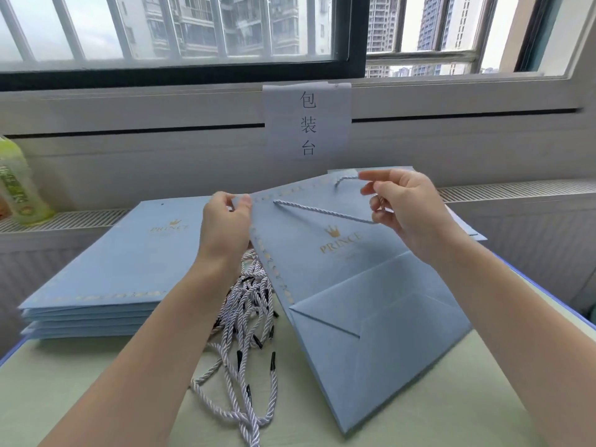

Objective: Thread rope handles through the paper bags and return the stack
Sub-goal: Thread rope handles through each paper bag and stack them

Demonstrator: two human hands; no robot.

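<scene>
Twisted white ropes (248, 321), folded blue bag (364, 285)

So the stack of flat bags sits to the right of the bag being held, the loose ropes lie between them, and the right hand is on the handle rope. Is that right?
Not quite: the head view shows the stack of flat bags to the left of the held bag, not the right. The rest holds: the loose ropes lie between them, and the right hand is on the handle rope.

"PRINCE" under a gold crown was printed on the light-blue paper bag (342, 250) held up, and again on the top bag of the stack (129, 253). "包装台" was written on the white paper sign (308, 122) below the window. The green bottle's label (14, 185) could not be read.
</scene>
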